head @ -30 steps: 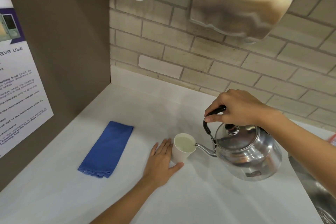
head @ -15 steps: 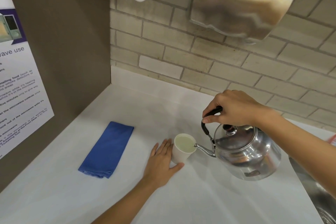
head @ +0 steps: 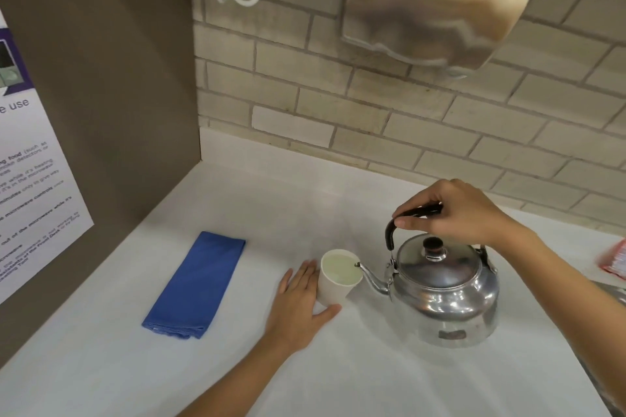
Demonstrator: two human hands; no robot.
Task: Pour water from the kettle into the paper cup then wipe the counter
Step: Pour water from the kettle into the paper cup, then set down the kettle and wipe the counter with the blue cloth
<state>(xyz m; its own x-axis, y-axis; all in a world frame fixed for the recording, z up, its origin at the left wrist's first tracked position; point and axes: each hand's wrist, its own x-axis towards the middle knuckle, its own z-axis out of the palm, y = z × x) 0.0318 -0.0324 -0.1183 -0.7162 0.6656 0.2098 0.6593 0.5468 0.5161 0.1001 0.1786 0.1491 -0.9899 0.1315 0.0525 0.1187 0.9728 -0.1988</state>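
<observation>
A white counter (head: pixel 338 366) is running along a brick wall, and a steel hand dryer (head: pixel 437 3) is hanging above it. On the counter's right part a polished metal kettle (head: pixel 443 294) is sitting nearly level, its base seeming to rest on the surface, its spout reaching left so the tip is hanging just over the near rim of the paper cup (head: pixel 337 276). The right hand (head: pixel 454 210) is gripping the kettle's black handle from above, fingers wrapped closed around it. The cup is standing upright between kettle and left hand, already holding pale liquid close to the brim, so pouring looks finished. The left hand (head: pixel 299 305) is lying flat on the counter, fingers loosely spread and cradling the cup's base, thumb curling round its front.

The folded blue cloth (head: pixel 198 284) is lying well left of the cup, its long axis running away from the person, slanting slightly right. It is lying to the left of the left hand's fingers, clearly nearer that hand than the right, so the wipe is probably falling to the left hand.
</observation>
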